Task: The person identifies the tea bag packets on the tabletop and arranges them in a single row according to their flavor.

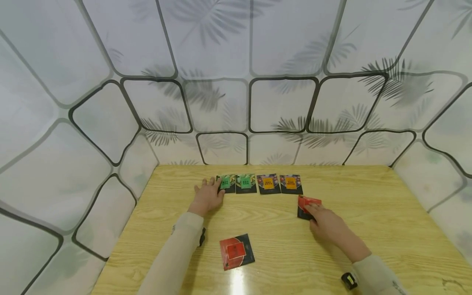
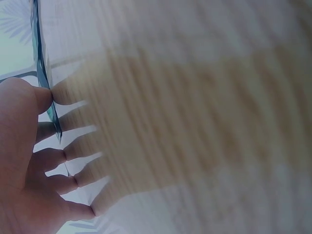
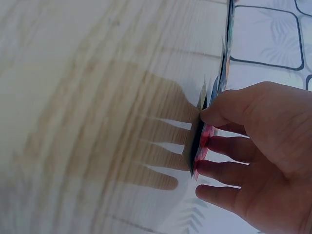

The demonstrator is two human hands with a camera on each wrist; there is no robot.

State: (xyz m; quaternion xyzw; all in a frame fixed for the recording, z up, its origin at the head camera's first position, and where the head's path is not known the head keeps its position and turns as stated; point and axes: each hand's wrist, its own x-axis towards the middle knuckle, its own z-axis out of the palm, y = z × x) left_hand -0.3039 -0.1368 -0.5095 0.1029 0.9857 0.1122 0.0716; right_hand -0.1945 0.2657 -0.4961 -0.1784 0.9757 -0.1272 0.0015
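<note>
Four packets stand in a row near the table's far edge. Leftmost is a green-and-black packet (image 1: 226, 184), beside a second green packet (image 1: 246, 183). An orange-labelled packet (image 1: 268, 184) and another orange-labelled packet (image 1: 291, 184) continue the row. My left hand (image 1: 209, 198) rests at the leftmost one, fingers spread, thumb and fingertips at its left edge. My right hand (image 1: 326, 223) holds a red-and-black packet (image 1: 303, 209) just in front of the row's right end, thumb at its edge and fingers on its red face (image 3: 204, 146). Nearer me lies another red-and-black packet (image 1: 237, 251), flat.
The wood-grain table (image 1: 273, 254) meets a patterned fabric wall (image 1: 221, 106) at the back and sides. Dark wrist straps show under both sleeves, the right one (image 1: 348, 281) near the table surface. A bright reflection lies below the near packet.
</note>
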